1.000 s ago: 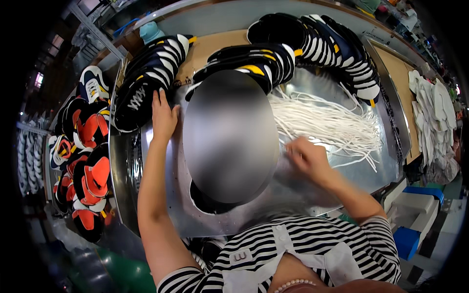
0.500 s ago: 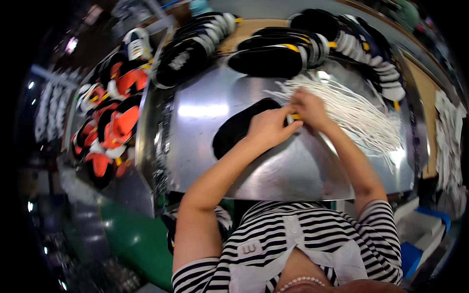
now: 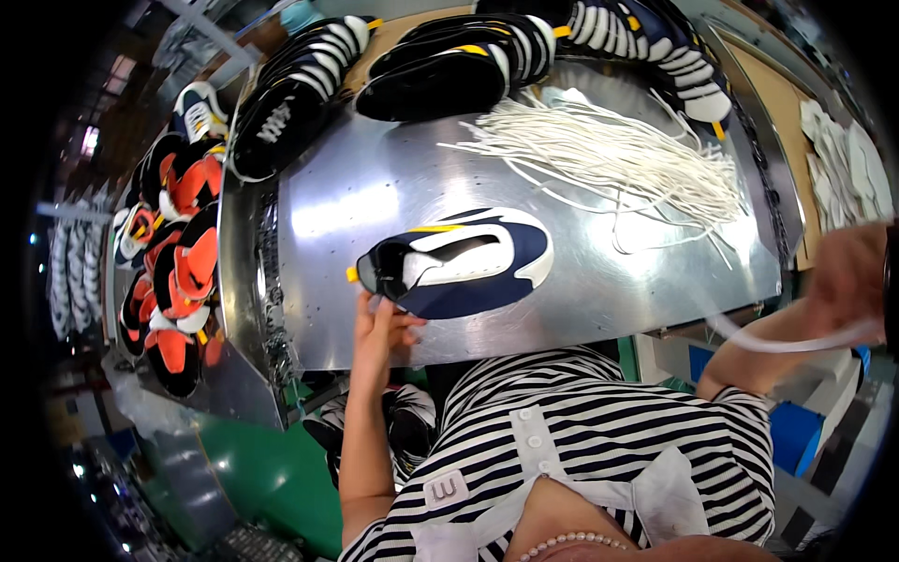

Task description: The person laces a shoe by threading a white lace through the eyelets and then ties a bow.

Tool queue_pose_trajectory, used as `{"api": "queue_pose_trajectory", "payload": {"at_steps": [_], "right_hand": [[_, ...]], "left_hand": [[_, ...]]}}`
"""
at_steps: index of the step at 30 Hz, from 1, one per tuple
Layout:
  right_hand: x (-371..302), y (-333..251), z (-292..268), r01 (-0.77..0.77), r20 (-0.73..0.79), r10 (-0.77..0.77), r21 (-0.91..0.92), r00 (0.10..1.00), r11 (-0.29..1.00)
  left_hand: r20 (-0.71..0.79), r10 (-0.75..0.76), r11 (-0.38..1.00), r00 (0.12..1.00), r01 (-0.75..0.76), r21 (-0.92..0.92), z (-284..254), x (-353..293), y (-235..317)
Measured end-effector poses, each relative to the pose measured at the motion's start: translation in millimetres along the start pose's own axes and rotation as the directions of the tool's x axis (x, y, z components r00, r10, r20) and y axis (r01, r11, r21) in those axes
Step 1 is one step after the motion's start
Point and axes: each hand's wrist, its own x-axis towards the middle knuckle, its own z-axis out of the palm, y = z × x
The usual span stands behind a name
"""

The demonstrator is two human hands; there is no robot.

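Note:
On the metal tabletop lies a navy and white shoe upper (image 3: 478, 272), its opening facing up and its yellow heel tab pointing left. My left hand (image 3: 382, 326) is at the heel end, fingers apart, with the fingertips against the upper's near edge. Far out at the right rim, my right hand (image 3: 847, 286) is smeared by motion; a white shoelace (image 3: 796, 339) trails from it in a blurred curve. Behind the upper, a loose bundle of white shoelaces (image 3: 609, 159) spreads over the table.
Rows of dark shoe uppers (image 3: 435, 84) line the table's far side. At the left, a metal-sided bin (image 3: 245, 281) holds uppers with orange linings (image 3: 192, 262). White pieces (image 3: 843, 164) lie beyond the right edge. The metal tabletop (image 3: 599, 295) has a raised rim.
The upper, dark side up before, now lies opening up. My left hand has moved left to its heel; my right hand has swung from the laces to the far right with a lace.

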Motion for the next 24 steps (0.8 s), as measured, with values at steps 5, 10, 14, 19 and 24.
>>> {"api": "queue_pose_trajectory", "payload": {"at_steps": [5, 10, 14, 19, 24], "right_hand": [[-63, 168, 2, -0.79, -0.38, 0.706, -0.128, 0.597, 0.599], [-80, 269, 3, -0.759, -0.448, 0.629, -0.212, 0.636, 0.616], [-83, 278, 8, -0.761, -0.458, 0.614, -0.291, 0.643, 0.58], [-90, 280, -5, -0.752, -0.452, 0.604, -0.32, 0.656, 0.577], [-89, 287, -5, -0.743, -0.435, 0.604, -0.44, 0.668, 0.505]], "left_hand": [[0.294, 0.837, -0.058, 0.462, -0.458, 0.887, 19, -24, 49], [0.432, 0.426, -0.071, 0.795, -0.447, 0.892, 65, -14, 73], [0.323, 0.312, 0.319, 0.894, -0.418, 0.851, 70, 17, 88], [0.498, 0.407, -0.038, 0.766, -0.531, 0.847, 54, -5, 63], [0.349, -0.35, 0.914, 0.869, 0.236, 0.329, 79, 48, 68]]}}
